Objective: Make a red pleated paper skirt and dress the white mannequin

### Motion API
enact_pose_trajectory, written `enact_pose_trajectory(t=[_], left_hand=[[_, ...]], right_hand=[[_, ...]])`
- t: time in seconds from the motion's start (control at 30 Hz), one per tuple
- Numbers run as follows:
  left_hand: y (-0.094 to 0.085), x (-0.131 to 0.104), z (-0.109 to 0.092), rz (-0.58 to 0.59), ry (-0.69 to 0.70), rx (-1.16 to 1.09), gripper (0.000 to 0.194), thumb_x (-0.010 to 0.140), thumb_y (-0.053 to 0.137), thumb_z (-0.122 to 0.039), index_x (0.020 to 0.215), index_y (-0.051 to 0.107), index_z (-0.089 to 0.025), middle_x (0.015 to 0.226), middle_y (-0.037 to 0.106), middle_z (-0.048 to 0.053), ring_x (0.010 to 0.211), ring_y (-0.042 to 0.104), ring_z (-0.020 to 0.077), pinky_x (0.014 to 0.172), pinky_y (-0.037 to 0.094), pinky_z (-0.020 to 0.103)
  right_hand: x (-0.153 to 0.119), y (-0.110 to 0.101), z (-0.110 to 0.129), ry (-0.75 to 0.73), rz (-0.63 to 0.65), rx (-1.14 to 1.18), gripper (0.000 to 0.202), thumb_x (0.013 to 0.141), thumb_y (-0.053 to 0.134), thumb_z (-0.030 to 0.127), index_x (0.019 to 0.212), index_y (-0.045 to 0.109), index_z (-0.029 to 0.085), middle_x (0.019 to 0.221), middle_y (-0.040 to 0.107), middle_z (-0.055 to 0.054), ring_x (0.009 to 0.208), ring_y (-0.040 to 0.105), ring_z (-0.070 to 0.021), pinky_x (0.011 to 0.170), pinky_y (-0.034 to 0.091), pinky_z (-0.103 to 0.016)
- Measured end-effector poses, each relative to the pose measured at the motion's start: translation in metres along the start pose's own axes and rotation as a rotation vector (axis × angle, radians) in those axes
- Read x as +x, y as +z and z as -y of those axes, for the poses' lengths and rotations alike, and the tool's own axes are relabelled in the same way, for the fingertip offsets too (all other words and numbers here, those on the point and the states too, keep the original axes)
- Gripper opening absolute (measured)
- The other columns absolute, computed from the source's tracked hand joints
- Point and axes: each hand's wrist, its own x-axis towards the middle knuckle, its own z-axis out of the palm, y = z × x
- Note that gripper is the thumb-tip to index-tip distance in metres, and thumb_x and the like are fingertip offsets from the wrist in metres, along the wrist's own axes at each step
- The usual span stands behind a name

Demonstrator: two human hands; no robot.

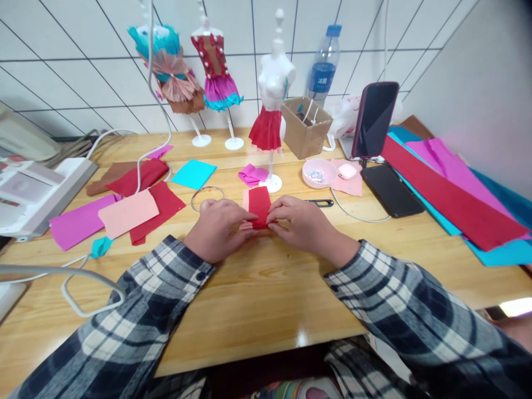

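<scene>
Nearest, plaid sleeves (166, 299) of soft woven cloth lay across the smooth, varnished wood counter (249, 310). Beyond the cuffs, the left hand (222, 230) and right hand (299, 224) were curled nearly closed, thumbs and fingertips gathered on the two sides of a small red piece (260, 202), its lower edge seemingly pinched between them. It lay on the counter midway between the hands, over a pale pink layer (245, 200) that showed along its left side.

The red piece looked like thin crepe paper: likely almost weightless, limp, not slippery, quick to crease and easy to stretch or tear. A light pinch at the lower corners seemed the safest hold, with little sideways pull.

Farther off, a flat black tool (325, 203) lay beside the right hand, and a shallow pink bowl (319, 185) held small round beads (316, 175). Behind stood a glossy white dress form (274, 77) in a finely pleated red skirt (266, 130), a boxy cardboard carton (302, 136) and, at the back, glossy square tiles (266, 33).
</scene>
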Motion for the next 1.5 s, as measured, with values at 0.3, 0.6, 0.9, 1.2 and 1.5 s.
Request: enact_pose_trajectory(t=[0.3,0.6,0.9,1.2,1.5], left_hand=[[-0.02,-0.015,-0.018,0.302,-0.414,-0.831,0.024,0.076,0.066,-0.043,0.074,0.069,-0.019,0.067,0.072,0.001,0.059,0.063,0.0148,0.058,0.05,0.028],[-0.012,-0.015,-0.018,0.219,-0.606,-1.041,0.025,0.072,0.071,-0.043,0.071,0.067,-0.018,0.07,0.072,0.003,0.061,0.062,0.0151,0.055,0.05,0.027],[0.004,-0.012,-0.016,0.122,-0.502,-0.477,0.028,0.077,0.063,-0.045,0.082,0.075,-0.02,0.074,0.073,0.001,0.067,0.064,0.0158,0.062,0.049,0.026],[0.01,-0.011,-0.006,0.067,-0.374,-0.181,0.023,0.08,0.06,-0.04,0.081,0.076,-0.023,0.073,0.071,0.001,0.066,0.061,0.0155,0.06,0.044,0.027],[0.01,-0.013,-0.009,0.049,-0.253,0.056,0.022,0.083,0.059,-0.039,0.09,0.075,-0.026,0.087,0.075,0.003,0.084,0.064,0.0238,0.073,0.042,0.038]], right_hand=[[-0.001,-0.019,0.023,0.309,0.295,0.825,0.015,0.079,0.063,0.025,0.091,0.068,0.017,0.063,0.059,0.004,0.052,0.048,-0.0061,0.05,0.035,-0.019],[0.005,-0.011,0.012,0.471,0.311,0.807,0.034,0.087,0.058,0.043,0.105,0.069,0.017,0.057,0.053,0.005,0.047,0.043,-0.0074,0.043,0.031,-0.02],[0.012,0.006,-0.004,0.099,0.098,0.153,0.021,0.083,0.067,0.034,0.1,0.075,0.025,0.099,0.075,-0.002,0.094,0.061,-0.02,0.084,0.042,-0.033],[0.019,0.015,-0.009,0.073,0.164,0.063,0.019,0.082,0.064,0.027,0.098,0.074,0.027,0.097,0.074,0.0,0.092,0.06,-0.0195,0.082,0.041,-0.032],[0.021,0.018,-0.01,0.062,0.125,-0.004,0.012,0.08,0.062,0.021,0.085,0.072,0.022,0.093,0.066,-0.003,0.091,0.058,-0.0185,0.079,0.041,-0.029]])
